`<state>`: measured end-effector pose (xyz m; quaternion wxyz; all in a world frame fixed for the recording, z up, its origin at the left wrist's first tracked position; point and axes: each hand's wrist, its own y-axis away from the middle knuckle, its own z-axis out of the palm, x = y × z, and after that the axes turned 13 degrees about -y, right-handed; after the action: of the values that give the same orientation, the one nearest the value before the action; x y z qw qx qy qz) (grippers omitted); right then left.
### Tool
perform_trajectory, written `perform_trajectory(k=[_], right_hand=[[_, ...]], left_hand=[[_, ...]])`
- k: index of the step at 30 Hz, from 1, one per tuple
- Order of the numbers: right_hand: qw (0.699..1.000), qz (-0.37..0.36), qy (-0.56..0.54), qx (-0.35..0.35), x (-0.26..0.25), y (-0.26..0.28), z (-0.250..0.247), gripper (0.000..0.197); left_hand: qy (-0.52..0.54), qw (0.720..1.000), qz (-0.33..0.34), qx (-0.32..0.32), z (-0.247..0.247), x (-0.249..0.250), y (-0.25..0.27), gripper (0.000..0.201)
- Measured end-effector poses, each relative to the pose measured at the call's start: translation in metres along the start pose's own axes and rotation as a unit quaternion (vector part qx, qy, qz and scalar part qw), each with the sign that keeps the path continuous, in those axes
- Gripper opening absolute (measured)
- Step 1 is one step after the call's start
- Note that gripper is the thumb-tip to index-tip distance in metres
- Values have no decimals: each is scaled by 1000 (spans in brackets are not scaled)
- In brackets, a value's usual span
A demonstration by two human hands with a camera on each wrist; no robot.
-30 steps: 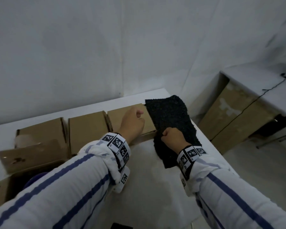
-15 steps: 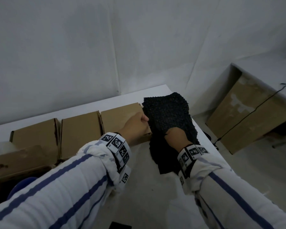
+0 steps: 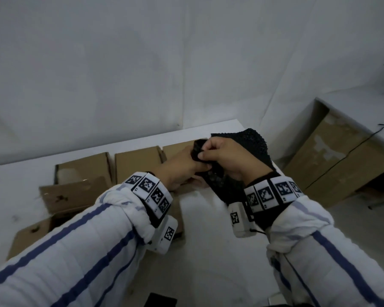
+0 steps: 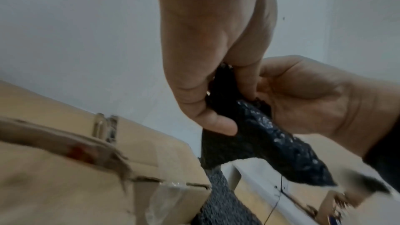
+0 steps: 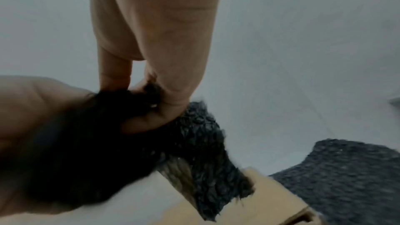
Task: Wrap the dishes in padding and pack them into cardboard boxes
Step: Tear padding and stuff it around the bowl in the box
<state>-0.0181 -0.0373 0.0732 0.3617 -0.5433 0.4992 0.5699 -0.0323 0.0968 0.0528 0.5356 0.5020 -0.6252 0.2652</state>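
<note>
A sheet of black bubble padding [image 3: 254, 141] is lifted off the white table [image 3: 208, 244], bunched between both hands. My left hand [image 3: 182, 167] pinches one edge of it from the left. My right hand [image 3: 222, 156] pinches the same bunch just beside it. In the left wrist view my left hand [image 4: 201, 102] nips the padding [image 4: 255, 131] between thumb and fingers, with my right hand [image 4: 314, 100] against it. In the right wrist view my right hand [image 5: 168, 95] grips the padding [image 5: 205, 136]. No dish is in view.
Closed cardboard boxes [image 3: 138, 161] stand in a row at the table's far side, and an open box [image 3: 60, 196] stands at the left. More black padding [image 5: 346, 168] lies beyond the box. A second table with cardboard [image 3: 333, 156] under it stands at the right.
The padding lay flat across the box and table under my right hand. Both hands have since come together on it and raised it off the table.
</note>
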Motion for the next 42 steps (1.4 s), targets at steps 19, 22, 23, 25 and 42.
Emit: perform_trajectory(k=[19, 22, 23, 25, 42], right_hand=[[936, -50, 328, -116, 7, 12, 235, 12], [874, -18, 463, -146, 16, 16, 254, 22], [851, 1, 500, -163, 19, 18, 261, 25], [794, 26, 573, -202, 27, 22, 272, 24], [784, 82, 560, -255, 22, 21, 266, 33]], left_hand=[[-166, 960, -125, 189, -170, -102, 156, 31], [-217, 942, -158, 202, -175, -111, 159, 23], [-234, 938, -170, 192, -176, -114, 160, 24], [-264, 933, -184, 160, -177, -119, 161, 30], [-431, 870, -228, 69, -165, -110, 142, 27]])
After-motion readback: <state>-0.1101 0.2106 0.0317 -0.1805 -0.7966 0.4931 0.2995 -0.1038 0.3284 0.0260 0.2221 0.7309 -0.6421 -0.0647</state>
